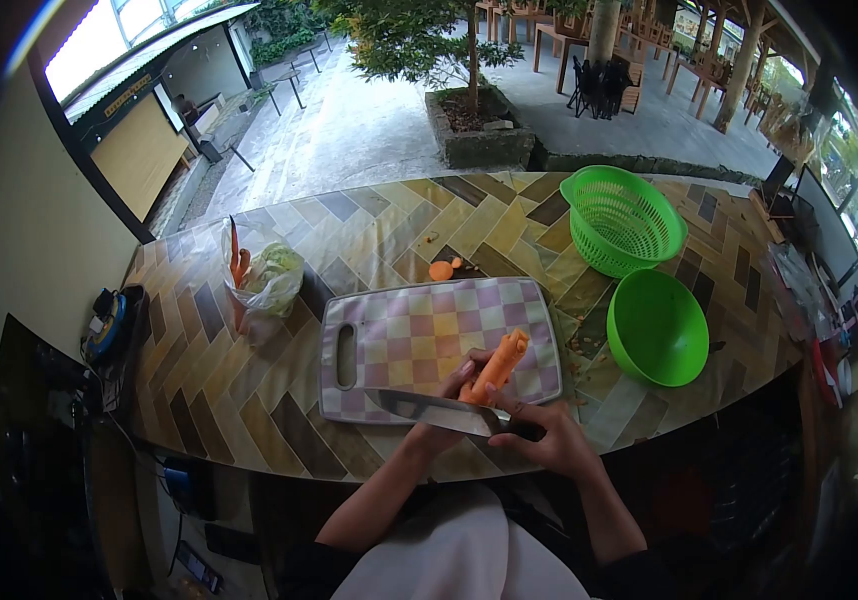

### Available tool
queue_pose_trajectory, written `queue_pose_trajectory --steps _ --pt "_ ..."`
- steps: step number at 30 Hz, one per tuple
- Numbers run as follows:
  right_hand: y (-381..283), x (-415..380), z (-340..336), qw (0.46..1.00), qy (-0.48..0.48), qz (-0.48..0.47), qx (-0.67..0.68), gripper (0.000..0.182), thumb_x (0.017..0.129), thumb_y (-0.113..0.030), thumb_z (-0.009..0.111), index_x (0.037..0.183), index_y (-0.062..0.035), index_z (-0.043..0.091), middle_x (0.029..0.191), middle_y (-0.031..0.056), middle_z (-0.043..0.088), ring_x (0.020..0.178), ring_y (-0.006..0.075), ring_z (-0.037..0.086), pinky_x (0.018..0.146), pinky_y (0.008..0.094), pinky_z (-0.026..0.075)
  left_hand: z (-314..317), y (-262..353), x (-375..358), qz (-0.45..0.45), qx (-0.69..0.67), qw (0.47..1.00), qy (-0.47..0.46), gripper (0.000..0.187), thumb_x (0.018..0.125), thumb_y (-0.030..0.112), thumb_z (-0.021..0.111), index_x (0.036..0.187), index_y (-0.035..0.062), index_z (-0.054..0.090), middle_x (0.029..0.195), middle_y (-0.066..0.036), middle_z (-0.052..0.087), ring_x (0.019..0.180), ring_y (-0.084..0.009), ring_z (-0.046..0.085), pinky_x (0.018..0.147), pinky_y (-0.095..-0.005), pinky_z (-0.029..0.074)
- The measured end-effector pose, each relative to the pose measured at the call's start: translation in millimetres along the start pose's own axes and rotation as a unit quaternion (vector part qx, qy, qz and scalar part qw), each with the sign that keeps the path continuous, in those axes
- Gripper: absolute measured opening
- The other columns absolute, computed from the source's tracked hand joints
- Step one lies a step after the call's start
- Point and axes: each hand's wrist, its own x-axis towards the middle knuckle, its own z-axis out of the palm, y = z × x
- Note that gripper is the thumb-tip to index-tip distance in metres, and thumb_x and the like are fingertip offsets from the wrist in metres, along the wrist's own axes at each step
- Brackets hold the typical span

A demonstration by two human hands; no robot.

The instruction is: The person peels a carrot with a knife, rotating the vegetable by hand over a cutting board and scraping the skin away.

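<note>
Over the lower right part of a checkered cutting board [394, 325], my left hand [457, 379] is closed around a peeled orange carrot [505, 358], which tilts up and away to the right. My right hand [549, 438] grips a kitchen knife [429, 408] by its dark handle. Its wide blade points left and crosses in front of the carrot's lower end and part of my left hand, hiding them. Just past the board's far edge lie cut carrot pieces [440, 270].
A clear plastic bag [279, 285] with a pale green vegetable and carrots [239, 260] rests on the left. To the right stand a green colander [621, 222] and a green bowl [657, 327]. Small scraps dot the patterned table [219, 390]. Cables and devices sit at the left edge.
</note>
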Motion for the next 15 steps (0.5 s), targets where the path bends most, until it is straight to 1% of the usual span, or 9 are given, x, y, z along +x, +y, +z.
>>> queue_pose_trajectory --steps 2,5,8,11,14,15 --pt "-1 1 2 1.0 0.006 -0.009 -0.004 0.062 0.084 -0.035 0.075 0.14 -0.0272 0.052 0.076 0.0116 0.069 0.066 0.0151 0.063 0.071 0.0301 0.05 -1 -1 0 -0.007 -0.017 1.0 -0.001 0.044 0.101 0.04 0.043 0.13 0.0069 0.046 0.121 -0.01 0.052 0.114 -0.0153 0.052 0.099 -0.03 0.042" --pt "-2 1 4 0.998 0.03 -0.027 -0.052 0.06 0.085 -0.036 0.073 0.14 -0.0272 0.052 0.079 0.0124 0.07 0.067 0.0215 0.067 0.071 0.0327 0.052 11 4 -1 -0.02 -0.026 0.998 0.048 0.039 0.096 0.04 0.052 0.12 0.0096 0.047 0.114 -0.007 0.05 0.106 -0.0148 0.054 0.09 -0.0279 0.047" --pt "0 2 10 0.994 0.052 -0.054 -0.081 0.056 0.086 -0.036 0.071 0.139 -0.0272 0.054 0.075 0.0099 0.067 0.063 0.0247 0.064 0.065 0.0347 0.051 9 2 1 -0.015 -0.027 0.998 0.052 0.037 0.098 0.039 0.05 0.121 0.0098 0.046 0.112 -0.007 0.052 0.102 -0.014 0.054 0.088 -0.0277 0.047" --pt "1 0 14 0.981 0.072 -0.055 -0.17 0.054 0.087 -0.034 0.07 0.138 -0.0271 0.054 0.07 0.0079 0.063 0.059 0.0246 0.061 0.058 0.0364 0.049 12 2 1 0.006 -0.005 0.999 0.044 0.034 0.099 0.037 0.048 0.12 0.0098 0.046 0.11 -0.007 0.052 0.098 -0.0131 0.053 0.087 -0.0273 0.047" --pt "3 0 17 0.969 0.1 -0.078 -0.211 0.054 0.087 -0.033 0.07 0.138 -0.027 0.054 0.067 0.0071 0.059 0.056 0.0228 0.058 0.054 0.0368 0.047 10 1 1 0.008 -0.014 0.999 0.042 0.033 0.1 0.035 0.046 0.122 0.0098 0.046 0.109 -0.008 0.053 0.1 -0.0138 0.054 0.088 -0.0279 0.048" --pt "5 1 18 0.97 0.101 -0.077 -0.209 0.055 0.087 -0.033 0.07 0.139 -0.0268 0.054 0.068 0.0073 0.06 0.056 0.0228 0.059 0.055 0.0365 0.048 11 1 1 0.009 -0.019 0.998 0.052 0.034 0.1 0.035 0.047 0.123 0.0099 0.046 0.11 -0.008 0.053 0.101 -0.0141 0.055 0.088 -0.0283 0.048"
